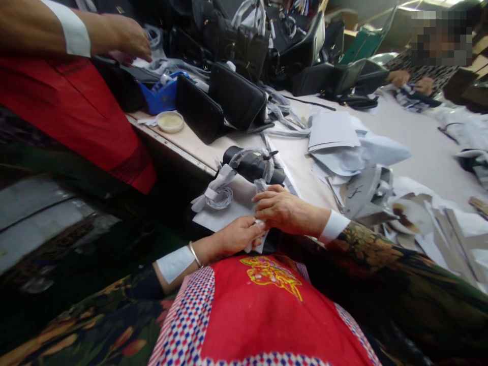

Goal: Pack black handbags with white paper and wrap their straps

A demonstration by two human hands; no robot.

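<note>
My left hand (pixel 238 236) and my right hand (pixel 285 211) meet in front of my red apron, both with fingers closed. Between them is a piece of white wrapping (pixel 259 243), partly hidden by the fingers; whether it is paper or plastic I cannot tell. Just beyond lies a black handbag (pixel 244 165) with its handles (pixel 247 151) in clear wrap. A white sheet (pixel 221 216) covers its near side. On that sheet rests a coiled cord (pixel 220 198) in clear wrap, left of my right hand.
Black bags (pixel 238 96) stand along the table (pixel 198 147), with a round tub (pixel 170 122) and a blue basket (pixel 163 94) nearby. White sheets (pixel 333 129) and a tape roll (pixel 409 216) lie to the right. A co-worker's arm (pixel 114 35) reaches in at left; another person's hands (pixel 412 81) are far right.
</note>
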